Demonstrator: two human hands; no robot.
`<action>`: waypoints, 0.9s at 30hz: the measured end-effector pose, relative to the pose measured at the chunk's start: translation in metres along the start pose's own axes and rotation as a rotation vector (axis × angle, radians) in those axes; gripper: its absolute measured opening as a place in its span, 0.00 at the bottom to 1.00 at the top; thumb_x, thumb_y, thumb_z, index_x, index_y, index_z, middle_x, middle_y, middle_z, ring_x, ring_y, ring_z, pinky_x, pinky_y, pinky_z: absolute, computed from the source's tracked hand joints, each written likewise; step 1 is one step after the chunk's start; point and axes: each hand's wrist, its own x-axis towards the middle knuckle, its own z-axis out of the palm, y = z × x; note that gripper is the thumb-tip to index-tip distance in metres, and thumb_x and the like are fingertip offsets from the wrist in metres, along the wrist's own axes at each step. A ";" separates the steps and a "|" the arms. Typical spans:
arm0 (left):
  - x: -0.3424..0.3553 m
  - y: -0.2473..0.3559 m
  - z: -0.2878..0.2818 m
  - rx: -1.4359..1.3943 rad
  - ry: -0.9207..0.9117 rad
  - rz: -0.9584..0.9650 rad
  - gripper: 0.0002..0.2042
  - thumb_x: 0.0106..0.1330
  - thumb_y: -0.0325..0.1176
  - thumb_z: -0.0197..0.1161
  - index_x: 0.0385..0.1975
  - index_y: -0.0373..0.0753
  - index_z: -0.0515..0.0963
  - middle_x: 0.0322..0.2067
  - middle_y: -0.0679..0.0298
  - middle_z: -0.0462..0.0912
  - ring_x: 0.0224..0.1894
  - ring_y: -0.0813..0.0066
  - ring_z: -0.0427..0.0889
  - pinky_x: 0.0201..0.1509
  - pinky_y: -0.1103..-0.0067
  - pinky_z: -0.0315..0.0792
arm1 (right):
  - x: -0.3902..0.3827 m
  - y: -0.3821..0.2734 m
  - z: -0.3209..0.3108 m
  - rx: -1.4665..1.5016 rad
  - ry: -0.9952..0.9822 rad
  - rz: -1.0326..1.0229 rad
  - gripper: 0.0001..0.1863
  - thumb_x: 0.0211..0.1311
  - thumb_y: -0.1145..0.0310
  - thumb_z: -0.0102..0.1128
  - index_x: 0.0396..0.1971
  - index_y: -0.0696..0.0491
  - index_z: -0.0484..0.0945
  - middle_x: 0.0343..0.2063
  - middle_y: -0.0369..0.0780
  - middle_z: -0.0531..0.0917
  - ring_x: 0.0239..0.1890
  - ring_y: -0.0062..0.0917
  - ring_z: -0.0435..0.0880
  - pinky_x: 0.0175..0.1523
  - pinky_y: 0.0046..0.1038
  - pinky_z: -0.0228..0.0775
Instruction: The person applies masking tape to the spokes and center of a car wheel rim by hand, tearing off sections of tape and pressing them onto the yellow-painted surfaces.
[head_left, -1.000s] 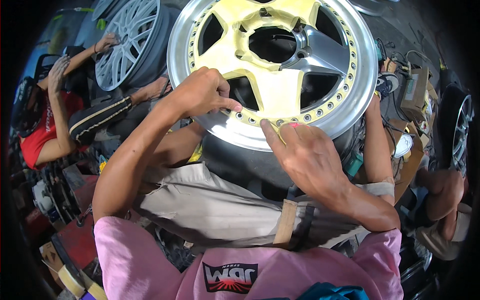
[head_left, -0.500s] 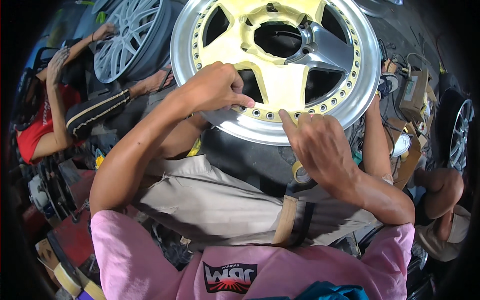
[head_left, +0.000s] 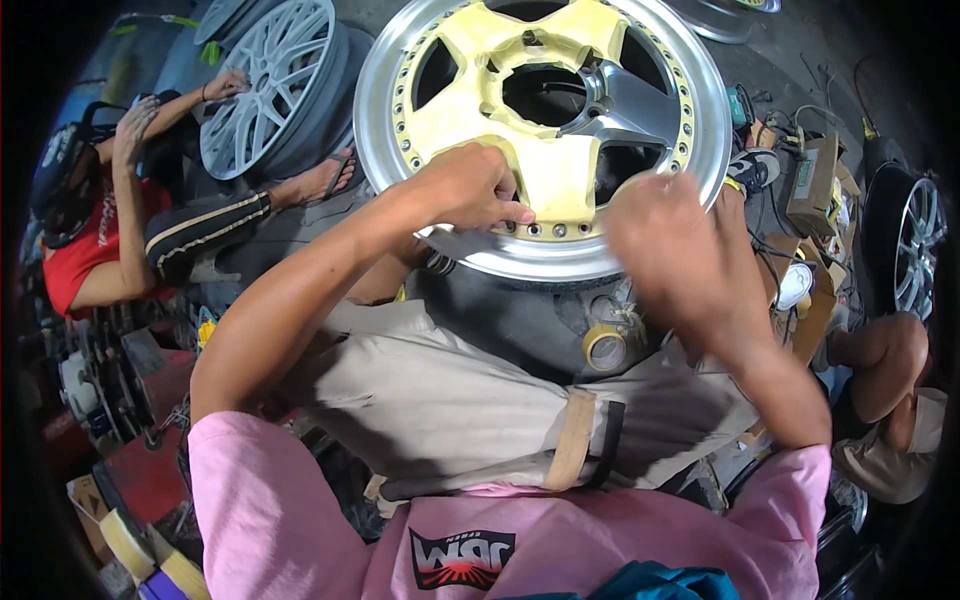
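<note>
In front of me a silver alloy wheel rim (head_left: 385, 120) lies tilted, its star spokes mostly covered by yellow masking tape (head_left: 555, 185). One spoke (head_left: 637, 103) on the right shows bare dark metal. My left hand (head_left: 470, 190) rests at the near-left part of the rim, fingers curled and thumb against the taped ring of bolt holes. What its fingers hold, if anything, is hidden. My right hand (head_left: 660, 240) is over the rim's near-right side, smeared by motion, so its fingers cannot be read.
A tape roll (head_left: 604, 347) lies by my lap below the rim. On the left, a person in red touches a grey multi-spoke wheel (head_left: 270, 85). Cardboard boxes (head_left: 815, 185) and cables clutter the right, near another wheel (head_left: 915, 245) and a seated person's knee (head_left: 885, 360).
My right hand has lifted from the taped ring and moved up and right, now blurred. My left hand stays at the rim, its thumb on the ring. The view has shifted slightly.
</note>
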 end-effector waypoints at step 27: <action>-0.074 -0.030 0.073 0.272 0.652 0.580 0.22 0.75 0.36 0.59 0.60 0.25 0.73 0.62 0.48 0.73 0.68 0.48 0.71 0.73 0.63 0.66 | 0.021 -0.100 0.048 0.434 0.274 0.269 0.09 0.66 0.69 0.64 0.38 0.58 0.77 0.34 0.46 0.80 0.42 0.43 0.76 0.52 0.44 0.66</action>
